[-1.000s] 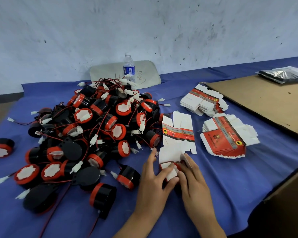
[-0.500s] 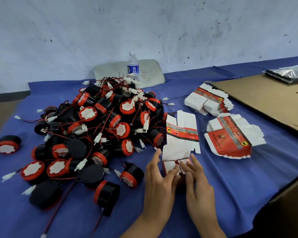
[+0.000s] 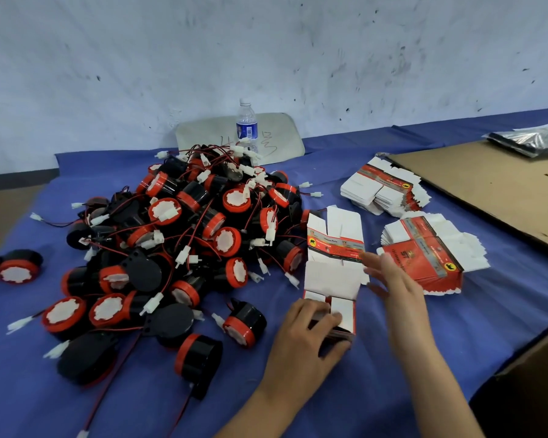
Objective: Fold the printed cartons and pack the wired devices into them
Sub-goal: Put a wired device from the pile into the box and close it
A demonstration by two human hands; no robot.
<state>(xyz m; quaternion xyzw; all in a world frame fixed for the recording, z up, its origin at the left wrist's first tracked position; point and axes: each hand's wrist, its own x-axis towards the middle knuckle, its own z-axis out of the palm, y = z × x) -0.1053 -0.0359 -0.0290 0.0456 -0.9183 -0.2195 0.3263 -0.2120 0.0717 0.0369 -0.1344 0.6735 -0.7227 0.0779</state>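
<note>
**So, one carton half folded, big pile of devices waiting**

Basically the left hand (image 3: pixel 307 330) is curled down over the near end of a partly folded carton (image 3: pixel 332 292), fingers bent and clamped on its red-edged bottom corner, thumb tucked under where I can't really see it. The right hand (image 3: pixel 396 286) is spread flat with fingers loosely apart, holding nothing, fingertips just touching the carton's right edge near the red printed band.

That carton lies on the blue desk (image 3: pixel 361 390) with its long axis running away from the person, white inside facing up, open flaps pointing toward the far wall. The near end is squared up into a box shape, the far end is flat.

Just right of it sits a fanned stack of flat cartons (image 3: pixel 431 254), red print up, and a second stack (image 3: pixel 380 188) further back. Left of the carton is the heap of wired devices (image 3: pixel 196 235), black round bodies with red rims, white connectors and red wires tangled all through. One device (image 3: pixel 244 320) lies loose right beside the left hand. Behind the heap stands a water bottle (image 3: pixel 246 124), and a brown cardboard sheet (image 3: pixel 503 188) covers the right side.
</note>
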